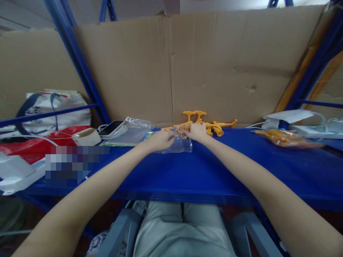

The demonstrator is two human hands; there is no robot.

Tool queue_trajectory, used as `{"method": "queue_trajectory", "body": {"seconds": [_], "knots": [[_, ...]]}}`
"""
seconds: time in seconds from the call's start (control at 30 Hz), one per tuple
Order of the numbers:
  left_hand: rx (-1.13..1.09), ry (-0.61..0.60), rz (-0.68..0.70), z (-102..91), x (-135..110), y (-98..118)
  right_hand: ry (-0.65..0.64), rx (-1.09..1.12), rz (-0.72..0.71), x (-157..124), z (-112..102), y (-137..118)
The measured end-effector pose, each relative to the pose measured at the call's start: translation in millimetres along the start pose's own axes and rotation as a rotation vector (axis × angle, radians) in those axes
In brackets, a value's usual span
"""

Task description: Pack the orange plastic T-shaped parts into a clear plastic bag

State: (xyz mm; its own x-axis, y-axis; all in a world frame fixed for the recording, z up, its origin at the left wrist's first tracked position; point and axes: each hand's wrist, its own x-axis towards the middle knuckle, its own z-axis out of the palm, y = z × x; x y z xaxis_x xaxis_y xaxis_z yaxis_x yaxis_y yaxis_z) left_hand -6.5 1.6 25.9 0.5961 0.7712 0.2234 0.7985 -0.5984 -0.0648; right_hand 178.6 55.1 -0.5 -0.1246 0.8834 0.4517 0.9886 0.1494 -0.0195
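My left hand (162,140) is closed on the left side of a clear plastic bag (183,145) that lies low over the blue shelf. Against the bag, my right hand (197,132) has its fingers closed round a yellow-orange plastic piece with round cup-like ends; its exact kind is partly hidden by the fingers. Part of the yellow plastic shows through the bag film. Just behind and to the right lie more yellow-orange plastic parts (223,125), with T-shaped handles (199,113) standing up beyond my right hand.
A filled bag of yellow-orange parts (288,138) lies on the blue shelf (198,175) at right, near white cables. Left are flat clear bags (138,130), a phone (114,127) with coiled cable and red plastic (64,137). Cardboard (227,64) walls the back; blue posts (80,60) flank it.
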Motion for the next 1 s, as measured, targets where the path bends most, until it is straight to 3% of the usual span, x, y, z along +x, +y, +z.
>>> {"method": "queue_trajectory", "body": {"seconds": [0.13,0.3,0.43,0.57,0.67,0.8,1.0], "knots": [[0.017,-0.004,-0.150,3.5,30,19,-0.001,-0.001,0.007,4,-1,-3],[-0.034,-0.069,-0.103,16.6,54,22,-0.023,0.068,0.110,10,-10,4],[-0.094,-0.087,-0.118,26.0,59,16,-0.016,0.217,0.244,12,-25,31],[-0.191,-0.097,-0.142,22.1,56,15,0.099,0.447,0.251,4,-41,67],[-0.294,-0.199,-0.181,14.4,52,15,0.134,0.732,0.229,-11,-52,83],[-0.403,-0.313,-0.205,8.8,49,10,0.031,1.044,0.099,-39,-65,86],[-0.477,-0.318,-0.165,5.9,48,4,-0.201,1.151,0.014,-64,-65,76]]}}
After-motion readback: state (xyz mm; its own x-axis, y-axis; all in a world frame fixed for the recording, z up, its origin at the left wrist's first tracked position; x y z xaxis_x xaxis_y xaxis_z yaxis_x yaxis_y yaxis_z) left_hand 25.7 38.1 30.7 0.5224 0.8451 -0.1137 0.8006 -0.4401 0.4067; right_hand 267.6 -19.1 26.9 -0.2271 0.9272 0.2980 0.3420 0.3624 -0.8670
